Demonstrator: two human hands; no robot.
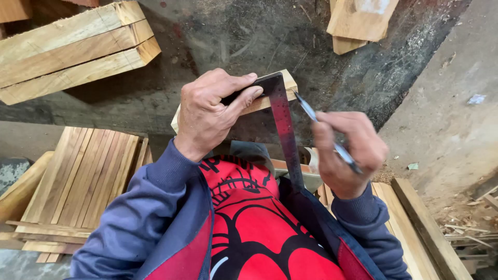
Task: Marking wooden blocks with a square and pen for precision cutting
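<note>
My left hand [210, 111] presses the dark stock of a steel try square [284, 124] against a small pale wooden piece [286, 83], held up in front of my chest. The square's blade runs down toward my red and blue jacket. My right hand [345, 150] grips a silver pen [311, 111], its tip close to the blade's right edge near the wood's end. Most of the wooden piece is hidden under my left hand.
Thick timber blocks [72, 49] lie stacked at the top left. A bundle of thin slats [85, 181] sits at the lower left, more planks [420, 228] at the lower right. Offcuts [358, 23] lie at the top on the dark dusty floor [249, 36].
</note>
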